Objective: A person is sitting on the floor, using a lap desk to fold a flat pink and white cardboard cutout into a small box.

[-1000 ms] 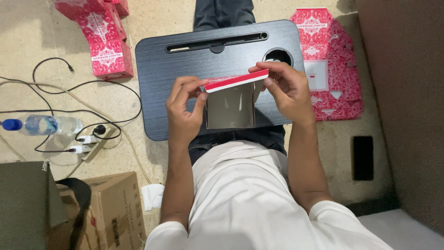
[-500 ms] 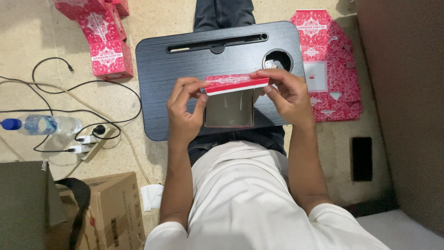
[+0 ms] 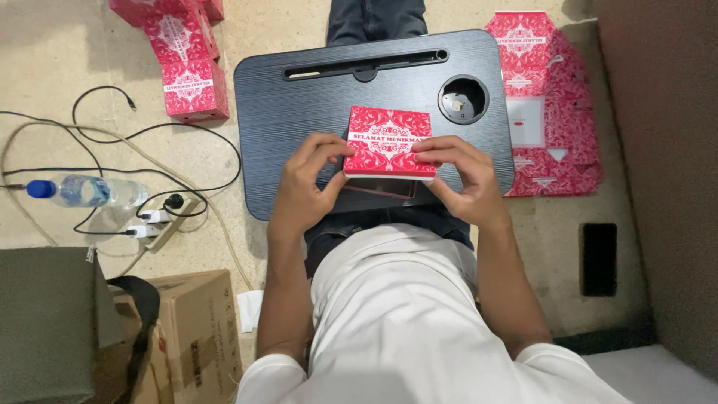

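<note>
A small red cardboard box [image 3: 389, 142] with a white ornamental pattern rests on a black lap tray [image 3: 299, 112] over my legs. Its patterned lid faces up and is nearly closed over the box. My left hand [image 3: 307, 183] grips the box's left side, thumb on the lid edge. On the right side, my right hand [image 3: 460, 176] holds it, fingers pressing on the lid's front right corner.
Flat unfolded red box blanks [image 3: 550, 105] lie on the floor right of the tray. Assembled red boxes [image 3: 183, 56] stand at upper left. A water bottle [image 3: 86, 191], cables and a power strip [image 3: 161, 221] lie at left. A brown carton [image 3: 198, 333] and a black phone [image 3: 598, 258] sit nearby.
The red lid, tilted edge-on a second ago with the box's inside showing, has swung down flat over the box. Both hands stayed on the box's sides.
</note>
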